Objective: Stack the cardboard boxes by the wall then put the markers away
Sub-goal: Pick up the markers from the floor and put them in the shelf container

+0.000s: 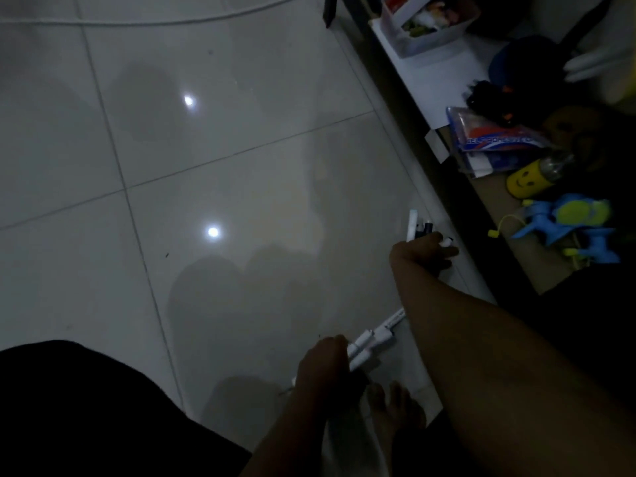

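The room is dim. My left hand (327, 370) grips a bundle of white markers (373, 342) low over the tiled floor; their ends stick out toward the upper right. Farther off, my right hand (428, 251) is curled round several more white markers (413, 223) lying on the floor beside the low shelf; black tips and a white cap show past my fingers. No cardboard box is clearly seen, apart from a brown cardboard surface (499, 204) inside the shelf.
A dark-framed low shelf (457, 197) runs along the right, holding a clear plastic bin (426, 25) of small items, white paper, a blue packet (495, 139), a yellow smiley bottle (530, 179) and a blue toy (571, 225). Glossy white tiles (206, 166) spread to the left. My bare foot (395, 411) is near the bottom.
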